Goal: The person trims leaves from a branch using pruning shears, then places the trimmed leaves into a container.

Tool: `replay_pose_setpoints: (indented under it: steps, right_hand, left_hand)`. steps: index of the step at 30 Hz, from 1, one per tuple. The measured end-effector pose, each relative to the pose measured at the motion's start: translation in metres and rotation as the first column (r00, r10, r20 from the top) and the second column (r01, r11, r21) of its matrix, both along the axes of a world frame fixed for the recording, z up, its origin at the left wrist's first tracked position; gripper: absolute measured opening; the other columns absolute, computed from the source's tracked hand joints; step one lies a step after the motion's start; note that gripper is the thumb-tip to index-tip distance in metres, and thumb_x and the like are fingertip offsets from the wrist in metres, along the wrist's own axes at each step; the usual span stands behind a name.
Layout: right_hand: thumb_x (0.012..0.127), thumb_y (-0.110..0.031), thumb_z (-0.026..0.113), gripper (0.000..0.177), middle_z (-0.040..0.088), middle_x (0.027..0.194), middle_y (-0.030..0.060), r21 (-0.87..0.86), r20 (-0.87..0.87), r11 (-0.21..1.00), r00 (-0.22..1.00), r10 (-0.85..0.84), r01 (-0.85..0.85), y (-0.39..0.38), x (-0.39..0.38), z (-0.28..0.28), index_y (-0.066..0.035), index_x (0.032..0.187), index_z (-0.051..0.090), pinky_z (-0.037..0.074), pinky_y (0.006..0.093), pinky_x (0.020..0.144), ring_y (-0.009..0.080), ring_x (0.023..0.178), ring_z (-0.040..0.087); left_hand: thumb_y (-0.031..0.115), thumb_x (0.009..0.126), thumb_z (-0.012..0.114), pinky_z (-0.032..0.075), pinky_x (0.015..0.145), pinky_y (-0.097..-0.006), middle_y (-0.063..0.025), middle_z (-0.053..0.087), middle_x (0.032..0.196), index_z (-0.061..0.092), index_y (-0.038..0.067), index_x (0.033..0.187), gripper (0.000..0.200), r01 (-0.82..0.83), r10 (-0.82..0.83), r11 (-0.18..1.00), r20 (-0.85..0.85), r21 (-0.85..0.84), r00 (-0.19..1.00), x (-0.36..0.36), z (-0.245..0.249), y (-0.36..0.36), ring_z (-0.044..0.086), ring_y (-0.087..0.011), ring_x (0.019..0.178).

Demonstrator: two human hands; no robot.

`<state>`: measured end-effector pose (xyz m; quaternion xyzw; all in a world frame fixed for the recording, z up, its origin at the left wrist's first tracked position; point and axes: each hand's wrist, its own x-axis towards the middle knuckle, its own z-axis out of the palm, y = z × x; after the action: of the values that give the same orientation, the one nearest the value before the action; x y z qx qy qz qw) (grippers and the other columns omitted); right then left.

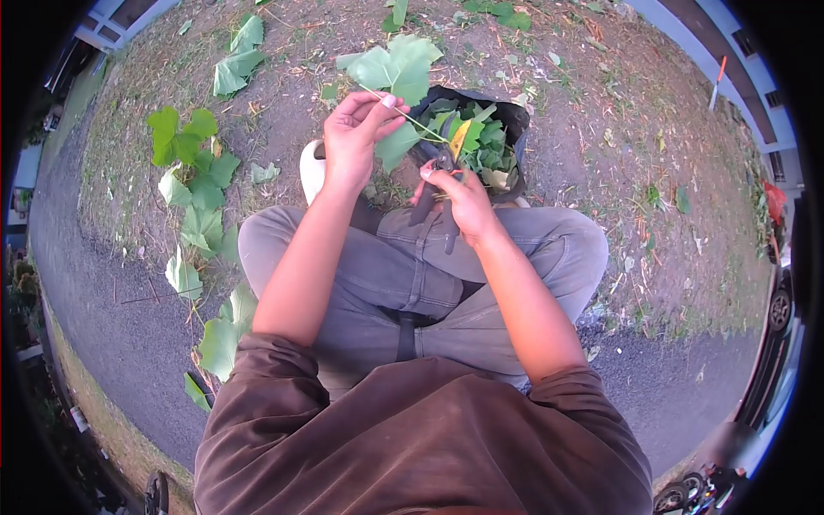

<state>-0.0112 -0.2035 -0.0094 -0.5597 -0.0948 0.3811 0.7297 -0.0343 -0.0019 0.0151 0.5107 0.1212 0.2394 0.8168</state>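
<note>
My left hand (350, 136) pinches the thin stem of a broad green leaf (403, 73), which spreads out above the fingers. From there the stem slants down to the right, toward my other hand. My right hand (468, 204) is closed around pruning shears (450, 225) with dark handles. Their blades point up at the lower end of the stem, overlapping it in this view. Just beyond the shears stands a black bag (520, 124), filled with cut green leaves (491, 153). A yellow leaf (461, 137) shows at its near left side.
A trailing vine with large leaves (204, 193) lies along the ground to my left. More leaves (239, 62) are scattered farther ahead. My crossed legs (412, 257) are below my hands, and a pale shoe (312, 174) shows by my left wrist. Dark pavement (120, 292) runs behind the dirt.
</note>
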Motion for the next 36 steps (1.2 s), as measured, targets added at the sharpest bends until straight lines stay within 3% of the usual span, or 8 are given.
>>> replay_pose_setpoints:
  steps: [8,12,13,17,20,22,26,36]
  right_hand:
    - [0.097,-0.026,0.073,0.023,0.066,0.072,0.0074,-0.04,-0.065,0.983,0.982,-0.18,0.178,-0.007,0.014,0.012,-0.005,0.101,0.067,0.057,0.0378,0.063,0.0226,0.062,0.068]
    - [0.1,-0.029,0.067,0.025,0.07,0.087,0.009,-0.002,-0.274,0.992,0.954,-0.122,0.126,-0.005,0.009,0.008,-0.006,0.111,0.065,0.061,0.0389,0.078,0.0234,0.081,0.073]
    - [0.101,-0.03,0.065,0.029,0.071,0.095,0.01,-0.035,-0.191,0.999,0.982,0.002,-0.009,-0.001,0.009,-0.004,-0.006,0.116,0.064,0.061,0.0392,0.085,0.0239,0.09,0.074]
    - [0.102,-0.031,0.06,0.03,0.071,0.094,0.01,0.009,-0.129,0.995,0.987,0.1,-0.099,0.001,-0.003,0.008,-0.005,0.118,0.063,0.061,0.0406,0.085,0.0245,0.089,0.074]
    - [0.102,-0.03,0.056,0.033,0.071,0.098,0.0127,0.125,-0.155,0.978,0.97,0.186,-0.167,0.0,-0.003,0.015,-0.004,0.122,0.061,0.059,0.0433,0.09,0.0278,0.093,0.074]
    - [0.103,-0.029,0.056,0.033,0.071,0.1,0.0134,0.382,-0.24,0.914,0.94,0.241,-0.137,-0.003,-0.001,0.015,-0.004,0.124,0.061,0.06,0.0448,0.091,0.0281,0.097,0.073]
    - [0.102,-0.025,0.054,0.036,0.069,0.104,0.0168,0.557,-0.163,0.817,0.946,0.282,-0.148,-0.007,0.001,0.019,-0.002,0.129,0.057,0.057,0.0488,0.098,0.033,0.104,0.071]
    - [0.094,-0.026,0.056,0.046,0.068,0.103,0.0199,0.679,-0.086,0.702,0.926,0.369,-0.216,-0.011,0.002,0.023,0.001,0.132,0.053,0.054,0.0517,0.1,0.0345,0.103,0.069]
  left_hand:
    - [0.011,0.1,0.076,0.064,0.086,-0.0332,-0.0136,0.077,0.11,0.071,-0.001,0.115,0.02,0.058,-0.051,0.996,-0.114,0.06,0.992,-0.003,0.003,0.0,0.078,-0.0243,0.1]
    - [0.009,0.1,0.076,0.064,0.087,-0.0325,-0.0147,0.077,0.11,0.071,-0.002,0.116,0.021,-0.089,0.088,0.996,-0.04,-0.025,0.995,0.001,-0.001,0.002,0.078,-0.0244,0.101]
    - [0.009,0.1,0.076,0.064,0.087,-0.0325,-0.0147,0.077,0.11,0.071,-0.002,0.116,0.021,-0.085,0.084,0.996,-0.041,-0.021,0.996,0.001,-0.002,0.005,0.078,-0.0244,0.101]
    - [0.006,0.1,0.074,0.065,0.089,-0.0324,-0.0165,0.077,0.111,0.07,-0.003,0.118,0.02,-0.157,0.156,0.987,0.047,0.02,0.987,0.0,0.003,0.007,0.078,-0.0244,0.102]
    - [0.004,0.1,0.073,0.065,0.089,-0.0322,-0.0172,0.077,0.111,0.069,-0.003,0.118,0.02,-0.117,0.113,0.992,0.064,0.056,0.991,-0.003,0.004,0.005,0.078,-0.0242,0.102]
    - [0.004,0.1,0.073,0.065,0.089,-0.0321,-0.0173,0.077,0.111,0.069,-0.003,0.118,0.02,-0.083,0.081,0.996,0.07,0.03,0.994,-0.002,0.002,0.004,0.077,-0.024,0.103]
    - [0.005,0.1,0.073,0.065,0.089,-0.0317,-0.0173,0.077,0.111,0.069,-0.003,0.118,0.02,-0.01,0.011,0.999,0.025,-0.036,1.0,0.0,0.001,-0.001,0.077,-0.0238,0.103]
    - [0.008,0.103,0.07,0.065,0.091,-0.0294,-0.0119,0.076,0.112,0.068,0.001,0.118,0.017,0.127,-0.124,0.975,0.031,-0.183,0.992,0.001,-0.012,0.001,0.077,-0.0193,0.104]
